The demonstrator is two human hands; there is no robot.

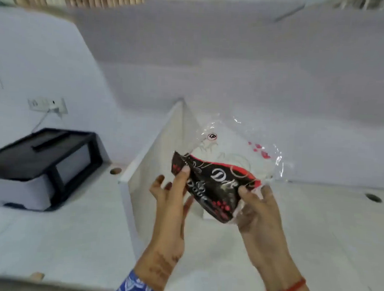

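A clear plastic bag (238,148) with a black and red printed band (215,187) hangs in the air above the white desk (316,231). My left hand (172,196) pinches the band's left edge with the thumb on top. The right end of the band is pinched by my right hand (255,207), thumb on the front. The bag's clear upper part stands up and away from me, crumpled. Something white shows inside the bag, but I cannot tell what it is.
A white partition panel (155,147) stands upright on the desk just left of my hands. A black and white printer (39,167) sits at the left, below a wall socket (47,106) with a plug. A round cable hole (373,198) lies at the right.
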